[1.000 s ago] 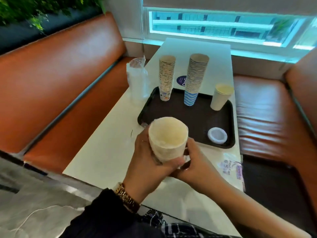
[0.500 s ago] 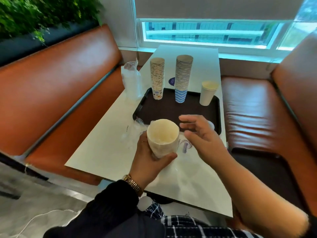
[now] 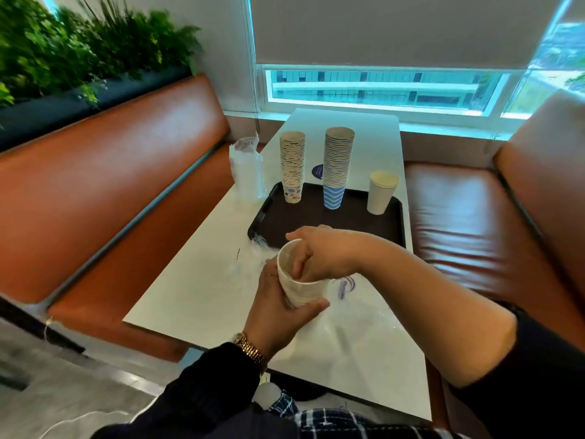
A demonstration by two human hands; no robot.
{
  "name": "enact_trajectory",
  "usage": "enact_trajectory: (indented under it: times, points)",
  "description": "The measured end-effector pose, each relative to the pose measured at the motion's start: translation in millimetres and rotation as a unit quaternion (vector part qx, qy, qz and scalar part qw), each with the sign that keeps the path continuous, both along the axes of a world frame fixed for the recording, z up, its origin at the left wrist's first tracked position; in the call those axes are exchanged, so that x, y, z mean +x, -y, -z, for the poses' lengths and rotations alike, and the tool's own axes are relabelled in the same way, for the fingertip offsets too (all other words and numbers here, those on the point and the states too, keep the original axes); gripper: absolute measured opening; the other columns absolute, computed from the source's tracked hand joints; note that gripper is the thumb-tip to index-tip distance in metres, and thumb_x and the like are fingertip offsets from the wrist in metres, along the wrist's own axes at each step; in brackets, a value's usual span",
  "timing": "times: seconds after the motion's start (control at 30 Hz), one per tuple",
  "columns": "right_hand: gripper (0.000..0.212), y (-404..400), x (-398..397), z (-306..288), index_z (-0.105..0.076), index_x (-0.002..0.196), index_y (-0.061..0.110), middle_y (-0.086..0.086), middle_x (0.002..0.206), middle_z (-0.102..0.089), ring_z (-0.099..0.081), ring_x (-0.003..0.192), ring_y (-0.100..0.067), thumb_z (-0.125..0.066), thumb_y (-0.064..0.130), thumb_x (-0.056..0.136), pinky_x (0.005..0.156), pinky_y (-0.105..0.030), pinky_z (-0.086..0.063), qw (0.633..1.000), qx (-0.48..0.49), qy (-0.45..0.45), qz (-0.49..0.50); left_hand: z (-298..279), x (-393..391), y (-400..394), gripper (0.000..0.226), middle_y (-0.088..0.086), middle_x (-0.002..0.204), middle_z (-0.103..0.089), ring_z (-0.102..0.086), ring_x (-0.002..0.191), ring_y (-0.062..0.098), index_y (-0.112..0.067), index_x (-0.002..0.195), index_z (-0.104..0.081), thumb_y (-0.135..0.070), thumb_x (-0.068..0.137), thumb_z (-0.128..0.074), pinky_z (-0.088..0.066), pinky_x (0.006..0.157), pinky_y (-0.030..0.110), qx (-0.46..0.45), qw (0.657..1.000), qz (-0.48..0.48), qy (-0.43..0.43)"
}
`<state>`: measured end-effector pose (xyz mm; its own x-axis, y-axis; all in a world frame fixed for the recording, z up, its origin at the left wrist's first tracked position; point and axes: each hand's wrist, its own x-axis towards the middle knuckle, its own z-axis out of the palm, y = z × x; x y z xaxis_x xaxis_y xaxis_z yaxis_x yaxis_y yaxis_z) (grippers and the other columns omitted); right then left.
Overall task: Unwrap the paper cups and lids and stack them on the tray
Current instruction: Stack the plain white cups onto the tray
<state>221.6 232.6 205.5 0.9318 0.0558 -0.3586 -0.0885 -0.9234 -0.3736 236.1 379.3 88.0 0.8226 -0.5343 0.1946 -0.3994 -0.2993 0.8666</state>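
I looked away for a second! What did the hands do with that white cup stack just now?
The right hand let go of the stack's side, lifted away, then came back over the top; its fingers now reach into the white cups. The left hand kept gripping the stack. The three stacks on the tray stayed put.

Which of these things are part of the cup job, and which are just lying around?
Part of the job:
white paper cup stack in hand
left hand
right hand
dark plastic tray
patterned cup stack
blue-striped cup stack
plain cream cup stack
wrapped white lids

Lying about:
clear empty wrapper
round blue sticker
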Motion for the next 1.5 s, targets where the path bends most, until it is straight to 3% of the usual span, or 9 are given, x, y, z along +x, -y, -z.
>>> enact_trajectory:
  times: [0.07,0.17,0.4,0.73,0.93,1.07,1.2,1.3,1.5]
  points:
    - [0.041,-1.5,1.5,3.4,-0.061,0.123,0.029,0.004,0.148,-0.042,-0.039,0.130,-0.022,-0.072,0.038,0.084,0.107,-0.043,-0.041,0.999,-0.037,0.006,0.009,0.2,0.5,-1.1,0.085,-0.025,0.118,-0.037,-0.042,0.106,-0.018,-0.048,0.120,-0.027,-0.036,0.063,-0.089,-0.033,0.082,-0.003,0.001,1.000,0.004,-0.004]
    - [0.010,-0.3,-5.7,-6.0,-0.064,0.080,0.024,0.006,0.142,-0.048,-0.049,0.120,-0.020,-0.066,0.030,0.087,0.099,-0.040,-0.048,0.999,0.013,0.050,-0.011,-1.0,1.6,-2.1,0.082,-0.023,0.119,-0.038,-0.047,0.107,-0.010,-0.049,0.119,-0.029,-0.043,0.061,-0.087,-0.036,0.084,0.002,-0.002,1.000,0.002,-0.014]
    - [0.020,8.8,-19.2,-68.2,-0.056,0.086,0.022,0.004,0.085,-0.058,-0.053,0.080,-0.015,-0.053,0.037,0.099,0.064,-0.027,-0.038,0.976,0.075,0.193,0.072,-2.6,0.9,-2.4,0.093,-0.014,0.129,-0.035,-0.041,0.117,0.004,-0.044,0.128,-0.020,-0.040,0.064,-0.088,-0.037,0.099,0.021,0.006,1.000,0.008,-0.011]
    - [0.017,6.7,-10.6,-114.3,-0.057,0.087,0.019,0.009,0.075,-0.068,-0.066,0.070,-0.009,-0.056,0.032,0.099,0.071,-0.025,-0.048,0.955,0.076,0.275,0.081,-1.6,-0.3,0.8,0.094,-0.011,0.127,-0.039,-0.045,0.120,0.011,-0.039,0.127,-0.026,-0.048,0.056,-0.086,-0.042,0.104,0.031,-0.007,1.000,0.006,-0.012]
    - [0.019,13.7,-10.8,-81.1,-0.059,0.095,0.025,0.004,0.096,-0.070,-0.070,0.085,-0.011,-0.063,0.043,0.089,0.085,-0.039,-0.053,0.905,0.201,0.346,0.143,-4.5,1.1,1.2,0.099,-0.014,0.127,-0.037,-0.042,0.122,0.007,-0.035,0.132,-0.026,-0.036,0.058,-0.092,-0.037,0.100,0.020,-0.033,0.999,0.011,-0.010]
    - [0.075,23.7,-33.3,-15.2,-0.044,0.122,0.039,0.009,0.119,-0.056,-0.057,0.111,-0.010,-0.072,0.066,0.058,0.098,-0.037,-0.049,0.861,0.359,0.308,0.185,-9.2,2.7,0.0,0.114,-0.011,0.143,-0.037,-0.041,0.128,0.002,-0.032,0.142,-0.024,-0.048,0.051,-0.091,-0.036,0.105,0.012,-0.076,0.996,0.035,-0.032]
    - [0.126,13.6,-58.4,63.2,-0.016,0.148,0.039,0.027,0.135,-0.041,-0.046,0.127,0.002,-0.087,0.047,0.045,0.110,-0.030,-0.040,0.890,0.392,0.164,0.166,-7.5,4.5,7.1,0.113,-0.009,0.139,-0.046,-0.048,0.123,-0.004,-0.028,0.144,-0.022,-0.042,0.054,-0.090,-0.042,0.105,0.024,-0.082,0.995,0.052,-0.037]
    - [0.118,-1.9,-59.9,97.2,-0.021,0.138,0.040,0.023,0.134,-0.043,-0.044,0.128,0.000,-0.089,0.045,0.042,0.109,-0.032,-0.043,0.879,0.401,0.156,0.204,2.5,0.1,10.5,0.106,-0.015,0.129,-0.048,-0.050,0.112,-0.011,-0.034,0.137,-0.020,-0.056,0.052,-0.080,-0.042,0.093,0.008,-0.054,0.997,0.031,-0.036]
    - [0.099,-6.9,-56.7,123.5,-0.032,0.131,0.043,0.014,0.134,-0.049,-0.048,0.126,-0.006,-0.091,0.043,0.052,0.106,-0.035,-0.045,0.863,0.403,0.181,0.244,14.5,-3.5,11.0,0.102,-0.029,0.113,-0.041,-0.048,0.097,-0.023,-0.024,0.133,-0.028,-0.031,0.055,-0.093,-0.035,0.075,-0.005,-0.048,0.999,0.010,-0.023]
